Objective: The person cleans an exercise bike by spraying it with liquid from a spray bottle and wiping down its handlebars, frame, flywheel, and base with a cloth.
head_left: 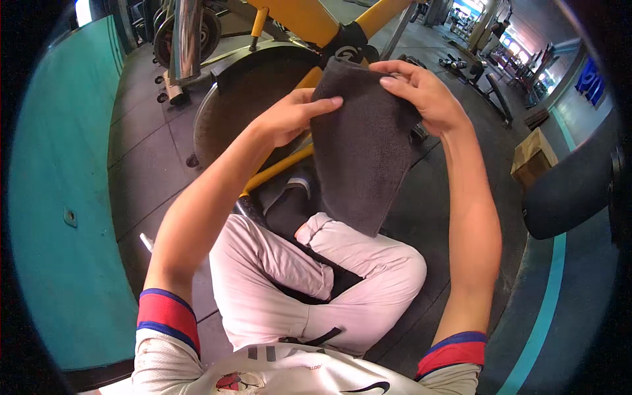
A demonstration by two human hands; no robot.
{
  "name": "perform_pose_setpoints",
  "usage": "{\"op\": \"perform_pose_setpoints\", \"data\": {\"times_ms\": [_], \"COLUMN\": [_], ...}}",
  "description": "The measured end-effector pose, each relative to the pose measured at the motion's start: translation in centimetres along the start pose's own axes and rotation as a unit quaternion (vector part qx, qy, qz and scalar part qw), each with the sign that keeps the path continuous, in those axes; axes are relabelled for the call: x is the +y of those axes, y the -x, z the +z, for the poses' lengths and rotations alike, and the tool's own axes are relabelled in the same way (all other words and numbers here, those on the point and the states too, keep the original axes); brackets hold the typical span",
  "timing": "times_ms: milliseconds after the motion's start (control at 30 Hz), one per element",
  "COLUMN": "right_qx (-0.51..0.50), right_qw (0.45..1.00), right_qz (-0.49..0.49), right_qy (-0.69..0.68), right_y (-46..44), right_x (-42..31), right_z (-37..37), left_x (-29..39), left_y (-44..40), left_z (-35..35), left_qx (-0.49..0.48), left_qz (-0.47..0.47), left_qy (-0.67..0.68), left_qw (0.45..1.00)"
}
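Note:
A dark grey towel [361, 148] hangs spread between my two hands, in front of a yellow exercise bike [296, 23]. My left hand [297, 113] grips its left edge, thumb lying on the front of the cloth. At the upper right edge, my right hand [421, 95] pinches the fabric between thumb and fingers. The lower corner of the towel droops over my crossed legs [368, 253]. Part of the bike's frame and its big round flywheel [247, 99] are hidden behind the cloth and my left hand.
A teal wall panel [69, 197] rises on the left. Weight plates [187, 36] stand on a rack at the upper left. To the right are a cardboard box [533, 158] and a dark padded piece [569, 191]. Dark mats [148, 141] cover the floor.

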State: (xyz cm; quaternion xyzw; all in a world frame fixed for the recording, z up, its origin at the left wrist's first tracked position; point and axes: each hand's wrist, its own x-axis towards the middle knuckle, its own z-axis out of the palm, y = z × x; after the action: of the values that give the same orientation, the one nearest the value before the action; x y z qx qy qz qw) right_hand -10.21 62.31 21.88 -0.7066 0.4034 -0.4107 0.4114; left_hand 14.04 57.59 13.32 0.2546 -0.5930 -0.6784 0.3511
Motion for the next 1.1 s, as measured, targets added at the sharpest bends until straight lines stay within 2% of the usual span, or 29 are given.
{"op": "perform_pose_setpoints", "data": {"times_ms": [67, 167, 200, 300, 400, 533, 567, 600, 633, 667, 700, 767, 833, 867, 933, 1000, 1033, 1100], "right_qx": [0.028, 0.067, 0.079, 0.089, 0.056, 0.011, 0.079, 0.144, 0.204, 0.259, 0.294, 0.27, 0.256, 0.259, 0.249, 0.209, 0.178, 0.054], "right_qw": [0.999, 0.99, 0.988, 0.982, 0.972, 0.96, 0.96, 0.936, 0.889, 0.88, 0.91, 0.957, 0.964, 0.958, 0.94, 0.925, 0.928, 0.967], "right_qz": [0.011, 0.047, 0.066, 0.147, 0.222, 0.28, 0.24, 0.194, 0.14, 0.036, 0.069, 0.069, 0.004, 0.001, -0.162, -0.229, -0.215, -0.12], "right_qy": [-0.042, -0.113, -0.111, -0.079, -0.046, -0.018, 0.12, 0.256, 0.386, 0.397, 0.285, 0.085, 0.072, 0.121, 0.168, 0.218, 0.245, 0.216], "right_y": [0.4, 0.4, 0.2, -0.2, 0.4, 1.2, 1.4, 1.4, 1.4, 1.8, 2.2, 3.5, 4.6, 4.8, 4.4, 3.9, 3.7, 3.1], "right_x": [0.0, -0.7, -0.3, 3.0, 8.1, 11.3, 12.5, 13.4, 14.2, 13.2, 10.5, 7.7, 7.0, 7.1, 6.8, 6.2, 6.0, 5.4], "right_z": [0.0, 0.4, 0.3, -1.2, -2.0, -1.0, -0.7, -0.3, -0.1, 0.8, 2.5, 5.2, 6.9, 7.2, 8.2, 9.2, 9.4, 9.1], "left_x": [-0.2, -3.6, -4.0, -4.9, -3.7, -1.7, -1.5, -1.4, -1.1, -0.4, 0.3, 1.1, 1.3, 1.5, 2.2, 2.6, 2.9, 3.5], "left_y": [0.8, 2.7, 3.8, 4.6, 6.2, 7.5, 7.3, 7.2, 7.0, 7.0, 7.0, 7.1, 6.7, 6.7, 6.9, 7.2, 7.3, 7.0], "left_z": [-0.6, -1.6, -1.0, -3.2, -3.7, -0.6, -0.3, -0.1, -0.1, 0.0, 0.2, 0.5, 0.1, 0.0, 0.0, 0.0, -0.1, -1.4], "left_qx": [-0.011, -0.124, -0.086, -0.136, -0.154, -0.107, -0.088, -0.068, -0.046, -0.026, -0.013, 0.013, 0.013, 0.014, 0.006, 0.014, 0.018, -0.001], "left_qz": [-0.008, -0.008, -0.007, -0.066, -0.008, 0.039, 0.038, 0.039, 0.042, 0.042, 0.049, 0.058, 0.063, 0.068, 0.078, 0.084, 0.087, 0.106], "left_qy": [0.095, 0.075, 0.03, 0.06, 0.136, 0.043, 0.068, 0.094, 0.12, 0.13, 0.147, 0.181, 0.171, 0.169, 0.168, 0.137, 0.12, -0.04], "left_qw": [0.995, 0.989, 0.996, 0.987, 0.979, 0.993, 0.993, 0.992, 0.991, 0.99, 0.988, 0.982, 0.983, 0.983, 0.983, 0.987, 0.989, 0.994]}}
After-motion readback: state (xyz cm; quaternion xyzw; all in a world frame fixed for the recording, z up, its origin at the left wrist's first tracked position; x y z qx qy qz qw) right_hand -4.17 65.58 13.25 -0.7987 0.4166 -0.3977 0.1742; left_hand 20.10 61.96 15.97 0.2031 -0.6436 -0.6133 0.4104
